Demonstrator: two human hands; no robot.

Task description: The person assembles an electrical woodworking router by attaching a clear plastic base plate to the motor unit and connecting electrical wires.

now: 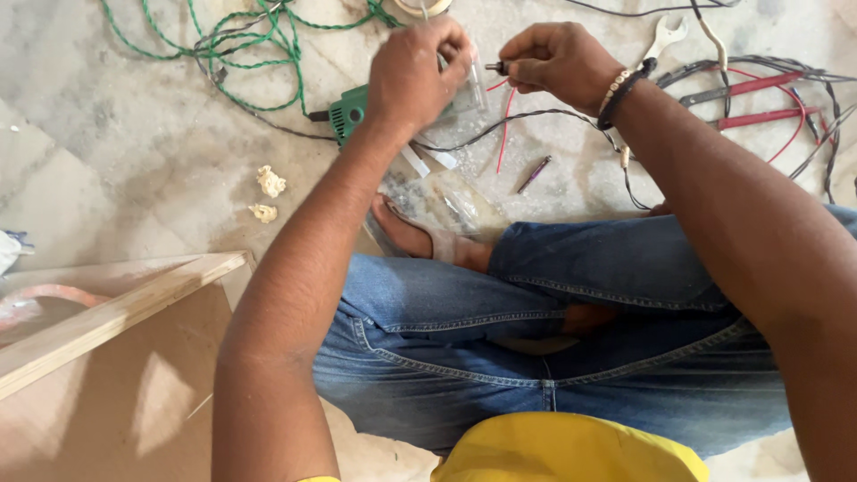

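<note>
Head view: the left hand (415, 71) pinches a clear packet (464, 89) above the floor (134, 134), and the right hand (553, 58) has its fingers closed around a small bit (494, 67). The bit seems just drawn out; next it needs a careful seat in the green drill (350, 112).

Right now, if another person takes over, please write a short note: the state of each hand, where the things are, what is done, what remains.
Left hand: closed on a clear plastic packet, above the green power tool.
Right hand: pinching a small dark bit by its end.
On the floor: another bit, red wire, black wires, spanner, red-handled pliers.
Done: one bit is out in the hand.
Left: cannot tell whether it goes into the tool.
</note>
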